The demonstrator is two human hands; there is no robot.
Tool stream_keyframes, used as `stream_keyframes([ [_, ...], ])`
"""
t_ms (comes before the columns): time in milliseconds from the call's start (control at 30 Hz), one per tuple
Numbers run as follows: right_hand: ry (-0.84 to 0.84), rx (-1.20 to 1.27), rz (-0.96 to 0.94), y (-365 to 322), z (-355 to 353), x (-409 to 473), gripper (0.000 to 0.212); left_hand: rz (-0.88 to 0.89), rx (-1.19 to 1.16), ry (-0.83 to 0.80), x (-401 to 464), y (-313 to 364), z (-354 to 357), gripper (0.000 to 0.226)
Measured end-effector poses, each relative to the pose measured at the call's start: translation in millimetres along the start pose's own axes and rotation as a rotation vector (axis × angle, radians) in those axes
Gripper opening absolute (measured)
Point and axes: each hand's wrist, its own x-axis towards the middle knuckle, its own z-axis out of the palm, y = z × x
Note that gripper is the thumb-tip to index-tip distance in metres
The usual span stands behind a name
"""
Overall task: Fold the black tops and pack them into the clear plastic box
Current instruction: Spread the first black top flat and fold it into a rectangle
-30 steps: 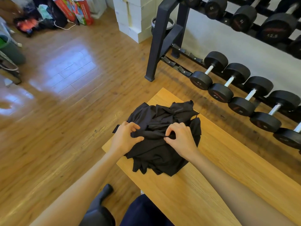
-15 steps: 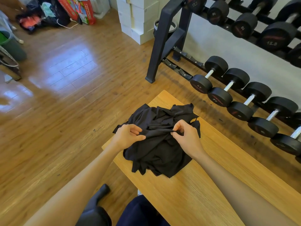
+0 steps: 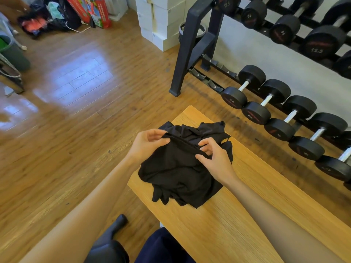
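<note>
Pinching one hem of the black tops [image 3: 176,173] w/ left hand [image 3: 147,144] & right hand [image 3: 215,158], still sorting. Next, prob: lift one free, spread on table [image 3: 237,224].

One heap of black tops [image 3: 182,168] on one wooden surface [image 3: 237,215]; number of tops in it not tellable. Two hands: left [image 3: 147,144], right [image 3: 216,158]. One rack [image 3: 191,44] at far right. Seven dumbbells [image 3: 245,86] in lower row, partly cut off at the edge. One stack of white boxes [image 3: 159,21], far.
</note>
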Motion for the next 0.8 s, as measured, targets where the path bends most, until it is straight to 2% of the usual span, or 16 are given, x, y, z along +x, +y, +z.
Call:
stream_keyframes([
  [67,-0.018,0.022,-0.023,-0.9,-0.6,0.4,0.03,0.068,-0.022,0.026,-0.2,17.0,-3.0,0.015],
  [200,-0.042,0.082,-0.076,-5.4,0.9,3.5,0.024,0.167,-0.026,0.133,2.5,42.7,-15.6,0.013],
  [400,0.048,0.117,-0.093,-12.0,5.8,10.6,0.018,0.159,-0.058,0.195,6.6,49.0,-30.2,0.017],
  [567,0.106,0.025,-0.136,-7.5,8.9,15.2,0.01,0.152,-0.075,0.221,10.0,44.8,-35.7,0.018],
  [800,0.07,-0.068,-0.105,6.3,9.7,21.4,0.016,0.108,-0.129,0.294,17.9,34.0,-47.3,0.016],
])
